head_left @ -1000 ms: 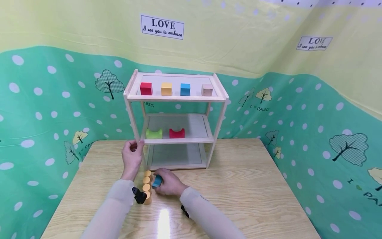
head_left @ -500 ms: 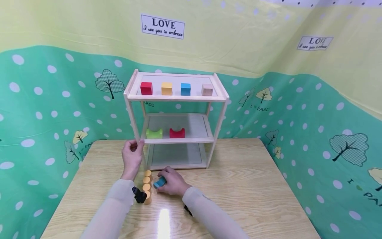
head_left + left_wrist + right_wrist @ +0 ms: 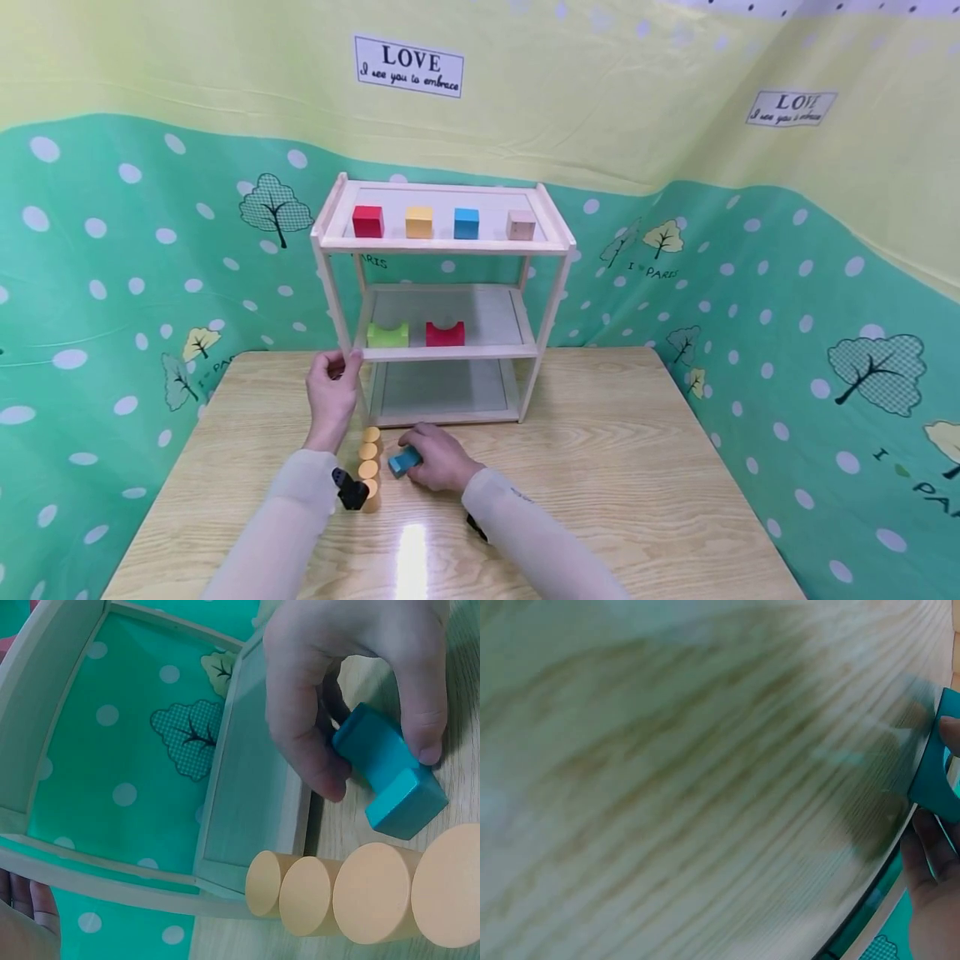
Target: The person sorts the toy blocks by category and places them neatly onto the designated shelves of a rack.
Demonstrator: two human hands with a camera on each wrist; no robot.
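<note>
My left hand (image 3: 332, 402) grips the left front post of a small wooden shelf rack (image 3: 442, 354) at middle-shelf height. My right hand (image 3: 441, 460) pinches a blue arch block (image 3: 404, 461) between thumb and fingers, just in front of the rack. In the left wrist view, the notch of the blue arch block (image 3: 390, 769) shows between the thumb and fingers. Beside the block, apart from it, stands a row of several orange-yellow cylinders (image 3: 368, 470) of rising height. A green arch block (image 3: 387, 337) and a red arch block (image 3: 445, 336) rest on the middle shelf, notches upward.
On the top shelf, a red cube (image 3: 368, 222), a yellow cube (image 3: 418, 222), a blue cube (image 3: 467, 223) and a plain wood cube (image 3: 521, 225) stand in a row. The wooden table (image 3: 615, 467) meets patterned cloth walls behind and at the right.
My right hand has moved slightly right, away from the cylinders, turning the blue arch block as it goes. My left hand has stayed on the rack's post.
</note>
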